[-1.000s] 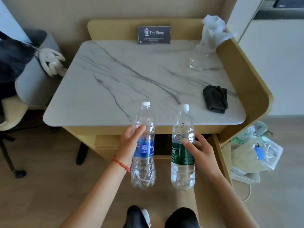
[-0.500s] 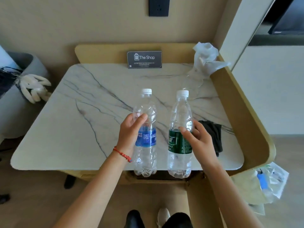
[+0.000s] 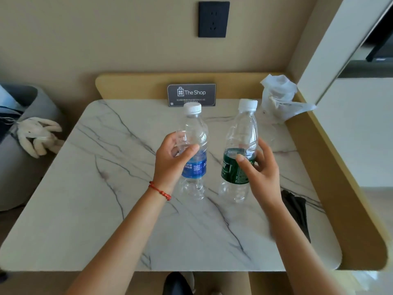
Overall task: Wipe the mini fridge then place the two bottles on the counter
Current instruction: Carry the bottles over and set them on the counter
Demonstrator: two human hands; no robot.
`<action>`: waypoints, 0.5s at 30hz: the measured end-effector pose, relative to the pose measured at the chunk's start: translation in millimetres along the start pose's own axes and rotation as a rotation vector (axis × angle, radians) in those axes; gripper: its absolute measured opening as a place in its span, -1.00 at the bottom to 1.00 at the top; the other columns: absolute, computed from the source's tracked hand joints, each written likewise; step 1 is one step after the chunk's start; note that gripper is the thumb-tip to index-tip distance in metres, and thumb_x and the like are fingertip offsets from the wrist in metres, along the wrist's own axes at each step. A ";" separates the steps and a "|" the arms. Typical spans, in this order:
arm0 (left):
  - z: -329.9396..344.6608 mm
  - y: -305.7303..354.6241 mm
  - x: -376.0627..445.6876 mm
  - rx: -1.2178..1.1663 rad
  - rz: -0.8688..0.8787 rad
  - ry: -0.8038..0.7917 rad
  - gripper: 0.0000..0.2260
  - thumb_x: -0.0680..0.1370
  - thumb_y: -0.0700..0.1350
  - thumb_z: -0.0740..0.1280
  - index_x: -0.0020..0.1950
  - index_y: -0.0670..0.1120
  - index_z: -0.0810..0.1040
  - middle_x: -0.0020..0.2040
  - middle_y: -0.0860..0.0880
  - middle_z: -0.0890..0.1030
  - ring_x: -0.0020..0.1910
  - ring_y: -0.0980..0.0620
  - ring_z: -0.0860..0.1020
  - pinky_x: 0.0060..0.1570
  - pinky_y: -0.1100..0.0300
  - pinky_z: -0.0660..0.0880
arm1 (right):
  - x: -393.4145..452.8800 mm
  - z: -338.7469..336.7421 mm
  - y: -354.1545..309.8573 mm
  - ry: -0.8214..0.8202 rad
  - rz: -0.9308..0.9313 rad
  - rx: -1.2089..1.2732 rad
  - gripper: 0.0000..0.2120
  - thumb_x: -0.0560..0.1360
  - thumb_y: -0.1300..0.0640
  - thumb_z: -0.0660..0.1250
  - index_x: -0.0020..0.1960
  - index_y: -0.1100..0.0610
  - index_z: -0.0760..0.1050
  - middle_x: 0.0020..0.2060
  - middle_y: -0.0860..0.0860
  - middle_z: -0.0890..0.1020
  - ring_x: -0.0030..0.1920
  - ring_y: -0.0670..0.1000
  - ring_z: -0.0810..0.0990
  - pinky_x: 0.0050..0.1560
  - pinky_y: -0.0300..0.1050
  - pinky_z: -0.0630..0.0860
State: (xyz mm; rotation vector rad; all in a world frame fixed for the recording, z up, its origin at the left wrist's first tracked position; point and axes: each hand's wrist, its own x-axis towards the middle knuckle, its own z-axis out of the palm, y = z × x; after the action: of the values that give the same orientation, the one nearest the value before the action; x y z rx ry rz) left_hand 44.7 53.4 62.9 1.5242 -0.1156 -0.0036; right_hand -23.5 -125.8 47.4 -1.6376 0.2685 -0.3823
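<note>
Two clear plastic bottles with white caps are held upright over the white marble counter [image 3: 89, 209]. My left hand [image 3: 172, 162] is wrapped around the blue-labelled bottle [image 3: 194, 145]. My right hand [image 3: 260, 171] grips the green-labelled bottle [image 3: 240, 150], which tilts slightly to the right. Both bottle bases are at or just above the counter's middle; I cannot tell whether they touch it. A dark cloth [image 3: 296, 211] lies on the counter by my right forearm. The mini fridge is out of view.
A dark "The Shop" sign [image 3: 191, 95] stands at the counter's back edge. A clear glass with crumpled white wrap [image 3: 278, 99] sits at the back right. A tan raised rim [image 3: 340, 173] borders the back and right. A plush toy [image 3: 36, 135] lies on a grey seat to the left.
Both hands have carried the bottles up and forward, from below the counter's front edge to over its middle. The view has tilted upward, showing the wall socket.
</note>
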 end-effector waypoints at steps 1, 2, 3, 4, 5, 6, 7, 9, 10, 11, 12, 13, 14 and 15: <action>-2.6 -1.2 6.6 -0.002 0.015 -0.009 -0.58 0.18 0.10 0.40 -0.01 0.03 0.49 0.00 -0.03 0.61 -0.11 0.22 0.60 -0.14 0.37 0.48 | 4.3 4.4 0.6 0.017 -0.019 -0.024 -0.31 0.30 -0.11 0.42 0.36 0.00 0.28 0.06 0.03 0.64 0.08 0.05 0.61 0.17 0.24 0.47; -5.2 -2.1 13.0 -0.010 0.029 -0.022 -0.59 0.18 0.09 0.41 -0.01 0.04 0.49 -0.03 0.01 0.60 -0.13 0.25 0.59 -0.15 0.39 0.47 | 8.9 9.1 1.8 0.031 -0.040 -0.049 -0.33 0.30 -0.12 0.40 0.35 -0.03 0.29 0.06 0.03 0.64 0.09 0.05 0.60 0.18 0.24 0.46; -8.3 -3.1 19.0 -0.020 0.041 -0.036 -0.58 0.18 0.08 0.41 0.00 0.04 0.49 -0.04 0.04 0.59 -0.12 0.26 0.59 -0.15 0.40 0.47 | 13.0 14.0 3.5 0.041 -0.061 -0.072 -0.34 0.31 -0.12 0.39 0.35 -0.04 0.29 0.08 0.02 0.63 0.10 0.03 0.59 0.19 0.20 0.46; -11.1 -4.6 24.7 -0.026 0.052 -0.051 -0.58 0.19 0.06 0.41 0.01 0.05 0.48 -0.04 0.05 0.59 -0.11 0.26 0.58 -0.15 0.41 0.46 | 16.4 18.6 5.7 0.052 -0.081 -0.089 -0.34 0.31 -0.11 0.38 0.36 -0.04 0.28 0.09 0.02 0.62 0.11 0.00 0.58 0.19 0.10 0.46; -13.7 -5.9 30.0 -0.030 0.066 -0.066 -0.58 0.20 0.05 0.41 0.02 0.05 0.48 -0.03 0.06 0.58 -0.09 0.26 0.58 -0.15 0.41 0.46 | 19.6 22.9 8.0 0.064 -0.099 -0.100 -0.33 0.30 -0.11 0.38 0.36 -0.04 0.27 0.11 0.01 0.60 0.12 -0.04 0.56 0.18 -0.03 0.46; -16.1 -7.8 34.8 -0.032 0.077 -0.078 -0.58 0.20 0.05 0.42 0.03 0.06 0.48 -0.01 0.05 0.58 -0.07 0.26 0.57 -0.15 0.41 0.46 | 22.5 27.0 10.4 0.076 -0.114 -0.110 -0.32 0.30 -0.11 0.38 0.37 -0.03 0.26 0.13 0.00 0.58 0.12 -0.08 0.55 0.16 -0.18 0.44; -18.1 -9.6 38.6 -0.037 0.085 -0.089 -0.57 0.20 0.05 0.42 0.04 0.06 0.47 0.01 0.05 0.57 -0.05 0.26 0.56 -0.15 0.42 0.46 | 24.7 30.6 12.9 0.086 -0.129 -0.121 -0.31 0.30 -0.10 0.38 0.37 -0.01 0.25 0.16 -0.03 0.56 0.12 -0.13 0.54 0.13 -0.30 0.42; -20.0 -15.1 45.4 -0.053 0.105 -0.102 -0.55 0.20 0.03 0.43 0.06 0.06 0.46 0.03 0.07 0.55 -0.02 0.28 0.55 -0.14 0.43 0.45 | 27.9 36.1 18.3 0.109 -0.166 -0.150 -0.31 0.31 -0.07 0.39 0.37 0.03 0.25 0.16 -0.19 0.50 0.10 -0.21 0.51 0.08 -0.44 0.38; -20.2 -18.8 48.6 -0.060 0.113 -0.103 -0.55 0.20 0.02 0.43 0.06 0.06 0.45 0.03 0.08 0.55 -0.01 0.28 0.55 -0.13 0.42 0.45 | 29.6 37.8 21.8 0.119 -0.178 -0.166 -0.30 0.31 -0.06 0.40 0.38 0.06 0.24 0.16 -0.29 0.46 0.10 -0.24 0.50 0.09 -0.45 0.38; -20.2 -22.5 51.3 -0.066 0.114 -0.100 -0.54 0.20 0.00 0.44 0.07 0.05 0.45 0.02 0.09 0.55 -0.01 0.28 0.55 -0.12 0.41 0.46 | 31.1 38.8 25.6 0.128 -0.185 -0.181 -0.30 0.32 -0.04 0.40 0.38 0.09 0.24 0.15 -0.35 0.45 0.11 -0.26 0.49 0.10 -0.43 0.38; -19.9 -26.5 53.6 -0.066 0.112 -0.095 -0.53 0.20 -0.01 0.45 0.08 0.05 0.45 0.03 0.09 0.55 -0.01 0.26 0.56 -0.11 0.40 0.46 | 32.4 39.3 29.2 0.135 -0.191 -0.193 -0.30 0.32 -0.04 0.40 0.38 0.09 0.23 0.14 -0.37 0.44 0.12 -0.27 0.48 0.12 -0.42 0.39; -19.5 -30.3 55.3 -0.062 0.111 -0.089 -0.52 0.20 -0.01 0.45 0.09 0.05 0.45 0.03 0.09 0.55 0.00 0.24 0.56 -0.10 0.38 0.47 | 33.3 39.6 32.1 0.140 -0.194 -0.205 -0.29 0.32 -0.04 0.40 0.38 0.08 0.22 0.15 -0.36 0.43 0.12 -0.28 0.47 0.13 -0.40 0.39; -19.1 -34.0 56.4 -0.057 0.109 -0.081 -0.51 0.20 -0.01 0.46 0.10 0.05 0.45 0.04 0.09 0.56 0.01 0.22 0.56 -0.08 0.36 0.47 | 34.4 39.8 34.6 0.142 -0.194 -0.212 -0.29 0.31 -0.05 0.40 0.38 0.06 0.21 0.17 -0.33 0.42 0.12 -0.29 0.47 0.15 -0.38 0.40; -18.8 -37.2 57.1 -0.056 0.107 -0.073 -0.50 0.20 -0.01 0.47 0.10 0.05 0.45 0.05 0.09 0.56 0.02 0.19 0.56 -0.07 0.34 0.48 | 35.5 39.9 37.1 0.140 -0.189 -0.217 -0.28 0.31 -0.06 0.39 0.38 0.04 0.20 0.19 -0.28 0.42 0.13 -0.29 0.47 0.17 -0.35 0.41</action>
State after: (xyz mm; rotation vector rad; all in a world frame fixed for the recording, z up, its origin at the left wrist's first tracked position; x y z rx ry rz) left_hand 105.6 66.0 29.3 1.4606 -0.2529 0.0230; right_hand 26.8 -107.2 10.6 -1.8591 0.2680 -0.6309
